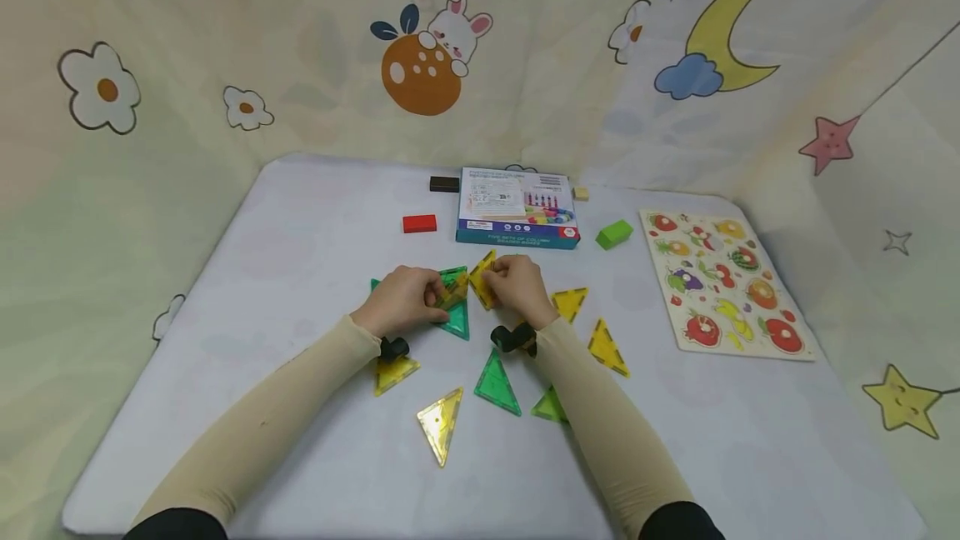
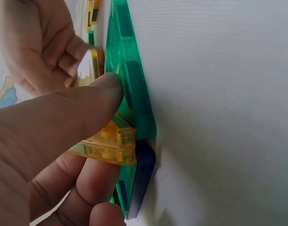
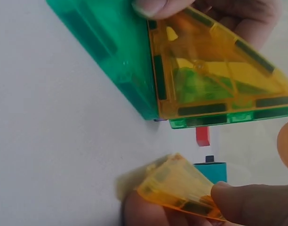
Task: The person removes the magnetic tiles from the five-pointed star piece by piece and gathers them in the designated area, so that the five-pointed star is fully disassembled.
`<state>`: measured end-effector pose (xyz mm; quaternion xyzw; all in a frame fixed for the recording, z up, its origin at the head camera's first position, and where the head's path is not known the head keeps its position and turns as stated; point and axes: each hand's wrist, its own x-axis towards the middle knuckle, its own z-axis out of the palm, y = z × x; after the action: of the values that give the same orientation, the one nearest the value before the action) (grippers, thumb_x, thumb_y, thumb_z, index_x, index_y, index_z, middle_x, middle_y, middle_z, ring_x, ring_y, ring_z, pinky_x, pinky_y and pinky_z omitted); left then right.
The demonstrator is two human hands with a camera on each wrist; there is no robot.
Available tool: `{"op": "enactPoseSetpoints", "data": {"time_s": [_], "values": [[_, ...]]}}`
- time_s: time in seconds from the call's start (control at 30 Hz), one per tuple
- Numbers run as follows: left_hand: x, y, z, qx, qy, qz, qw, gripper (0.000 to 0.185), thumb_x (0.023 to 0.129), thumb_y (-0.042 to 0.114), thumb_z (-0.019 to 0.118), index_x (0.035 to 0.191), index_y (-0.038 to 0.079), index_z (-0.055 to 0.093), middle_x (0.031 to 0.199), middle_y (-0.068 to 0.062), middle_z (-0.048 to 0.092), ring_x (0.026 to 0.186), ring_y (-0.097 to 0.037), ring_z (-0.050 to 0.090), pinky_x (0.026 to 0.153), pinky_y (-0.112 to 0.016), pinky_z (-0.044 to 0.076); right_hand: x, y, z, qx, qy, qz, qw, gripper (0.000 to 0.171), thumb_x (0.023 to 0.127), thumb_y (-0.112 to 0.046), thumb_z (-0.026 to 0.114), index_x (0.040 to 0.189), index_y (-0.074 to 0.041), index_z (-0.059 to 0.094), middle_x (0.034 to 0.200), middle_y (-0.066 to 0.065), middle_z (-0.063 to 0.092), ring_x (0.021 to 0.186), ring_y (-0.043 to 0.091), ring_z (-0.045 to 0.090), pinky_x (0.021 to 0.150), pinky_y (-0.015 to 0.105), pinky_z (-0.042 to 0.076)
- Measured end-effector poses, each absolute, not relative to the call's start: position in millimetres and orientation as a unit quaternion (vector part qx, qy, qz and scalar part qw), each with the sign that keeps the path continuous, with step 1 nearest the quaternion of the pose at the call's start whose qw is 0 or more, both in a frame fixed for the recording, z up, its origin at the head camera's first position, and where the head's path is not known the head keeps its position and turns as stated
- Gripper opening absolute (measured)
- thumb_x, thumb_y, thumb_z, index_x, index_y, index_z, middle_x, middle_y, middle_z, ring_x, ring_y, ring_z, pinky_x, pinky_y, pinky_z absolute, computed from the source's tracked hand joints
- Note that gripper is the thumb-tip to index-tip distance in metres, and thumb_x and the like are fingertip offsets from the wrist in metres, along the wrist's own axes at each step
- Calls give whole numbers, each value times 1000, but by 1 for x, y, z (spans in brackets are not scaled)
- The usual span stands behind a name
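Observation:
My left hand point(image 1: 405, 297) pinches an amber-yellow, see-through triangular magnetic tile point(image 3: 205, 66) between thumb and fingers. This tile stands up along the edge of green triangular tiles point(image 1: 456, 325) lying in the middle of the table. In the left wrist view a dark purple-blue tile edge point(image 2: 142, 174) shows beside the green one. A second yellow triangular tile point(image 1: 481, 280) is pinched by the thumb and fingers of my right hand point(image 1: 521, 283). It is tilted, just right of the green tiles, and close over the white table in the right wrist view.
Loose triangles lie nearer me: yellow ones point(image 1: 441, 425) and a green one point(image 1: 497, 386). A light green triangle point(image 1: 550, 407) is partly under the right sleeve. Behind stand a box point(image 1: 517, 232), a red block point(image 1: 419, 223) and a green block point(image 1: 614, 234). A fruit puzzle board point(image 1: 675, 307) lies right.

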<state>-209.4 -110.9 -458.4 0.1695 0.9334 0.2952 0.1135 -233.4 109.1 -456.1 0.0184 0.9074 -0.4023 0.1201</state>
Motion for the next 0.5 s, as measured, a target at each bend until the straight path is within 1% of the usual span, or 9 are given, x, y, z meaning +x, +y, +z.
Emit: {"op": "enactPoseSetpoints", "data": {"time_s": [0.1,0.2,0.37,0.5], "values": [[-208,-112,-459,170,932,301,113,29,82,29,90,96,12,71,77,0,63,72,-15,56,71,-30,47,-239,106,-457,27,903,-410,127,26,102,-27,67,112,-4,73,95,11,74,72,19,65,63,22,51],[-206,-112,-459,170,930,306,109,29,81,29,90,95,13,70,76,0,64,71,-15,56,70,-29,48,-244,104,-456,24,900,-414,131,29,102,-27,68,118,-5,74,99,11,75,74,20,67,67,23,56],[-203,-114,-462,172,925,319,110,31,80,30,91,92,13,69,73,1,64,68,-14,57,69,-29,49,-247,100,-452,11,905,-407,118,38,99,-28,70,130,-6,71,114,12,77,88,22,70,83,31,61],[-201,-116,-463,177,919,333,117,31,81,33,90,93,13,71,71,2,66,67,-13,59,69,-29,51,-244,100,-447,10,907,-409,101,42,101,-25,68,139,-7,65,125,12,75,102,26,71,93,38,61]]}}
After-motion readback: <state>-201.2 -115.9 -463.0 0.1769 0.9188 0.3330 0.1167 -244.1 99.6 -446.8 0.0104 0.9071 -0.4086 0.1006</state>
